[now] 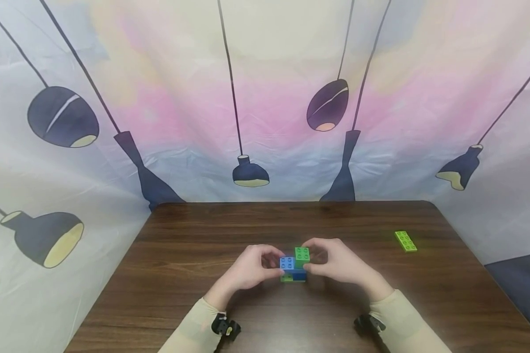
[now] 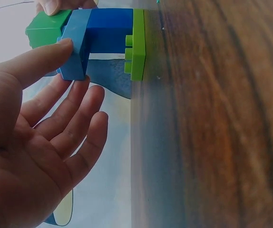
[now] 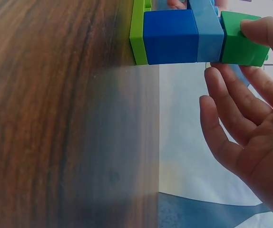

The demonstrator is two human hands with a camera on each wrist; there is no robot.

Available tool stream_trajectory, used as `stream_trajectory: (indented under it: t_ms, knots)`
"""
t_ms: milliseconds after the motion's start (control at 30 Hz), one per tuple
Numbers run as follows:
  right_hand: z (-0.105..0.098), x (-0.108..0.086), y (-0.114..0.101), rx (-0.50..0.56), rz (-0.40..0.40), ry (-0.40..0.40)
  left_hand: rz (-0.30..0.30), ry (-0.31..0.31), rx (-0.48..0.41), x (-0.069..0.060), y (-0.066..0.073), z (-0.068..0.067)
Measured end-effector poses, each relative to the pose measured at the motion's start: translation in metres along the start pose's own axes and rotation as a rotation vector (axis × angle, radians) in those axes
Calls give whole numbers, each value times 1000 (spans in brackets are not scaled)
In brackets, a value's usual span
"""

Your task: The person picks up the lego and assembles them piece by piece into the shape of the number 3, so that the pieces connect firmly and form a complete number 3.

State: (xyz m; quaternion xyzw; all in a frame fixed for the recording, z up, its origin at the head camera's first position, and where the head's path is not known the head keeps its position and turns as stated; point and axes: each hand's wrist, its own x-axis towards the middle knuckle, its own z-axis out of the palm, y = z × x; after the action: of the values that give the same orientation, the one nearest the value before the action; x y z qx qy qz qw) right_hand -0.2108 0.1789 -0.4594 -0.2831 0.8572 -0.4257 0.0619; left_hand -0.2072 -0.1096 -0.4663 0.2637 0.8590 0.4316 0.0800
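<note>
A small toy-brick stack stands on the table. At its bottom lies a lime green plate (image 2: 139,45), with a dark blue brick (image 3: 170,37) on its right part. A light blue plate (image 1: 286,263) sits across the top, overhanging to the left. My left hand (image 1: 247,267) pinches this light blue plate between thumb and fingertips at its left end. With thumb and fingers, my right hand (image 1: 340,260) grips a green brick (image 1: 302,254) on the right half of the light blue plate. Whether the green brick is fully pressed down I cannot tell.
Another lime green studded plate (image 1: 406,241) lies alone on the brown wooden table (image 1: 194,230), toward the right back. Behind the table hangs a cloth (image 1: 287,113) printed with lamps. Each wrist wears a black camera mount.
</note>
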Motion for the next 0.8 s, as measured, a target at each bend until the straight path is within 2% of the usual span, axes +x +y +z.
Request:
stream_trajectory:
  t_ms: [400,800]
  knots:
    - [-1,-1,-4,-22,-1,17,16,-1,10,0,-1,-1]
    - [-2,-1,-2,-22,4,-12,9,-3,5,0,1,0]
